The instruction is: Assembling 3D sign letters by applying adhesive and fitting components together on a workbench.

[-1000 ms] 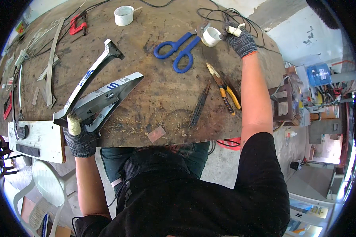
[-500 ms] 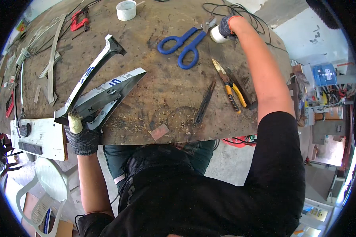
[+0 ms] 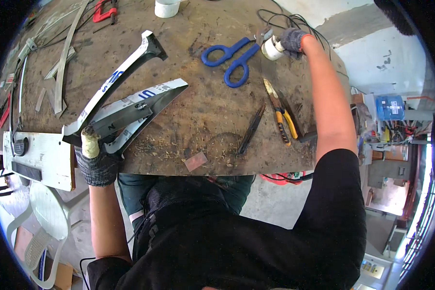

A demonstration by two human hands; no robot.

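My left hand [image 3: 97, 164], in a dark knit glove with a pale yellow wrap on the thumb, grips a bent metal bracket [image 3: 112, 126] at its near end. White film with blue print covers parts of the bracket, and its two long arms slant up and away over the table. At the far right my right hand [image 3: 293, 42], gloved too, has its fingers curled against the side of a small white cup [image 3: 272, 49]. Some of those fingers are hidden. Blue-handled scissors [image 3: 236, 70] lie just left of the cup, their blades partly out of sight.
Yellow-and-black snips [image 3: 282, 116] and a dark pointed tool [image 3: 252, 129] lie on the worn wooden table [image 3: 188, 125]. A small clear piece [image 3: 195, 161] is near the front edge. A white tub [image 3: 166, 7], red clamp [image 3: 104, 11], metal strips [image 3: 63, 67] and black cable [image 3: 299, 19] lie farther off.
The whole view has shifted a little. My right hand has moved from above the white cup to its right side. My left hand keeps its hold on the bracket.
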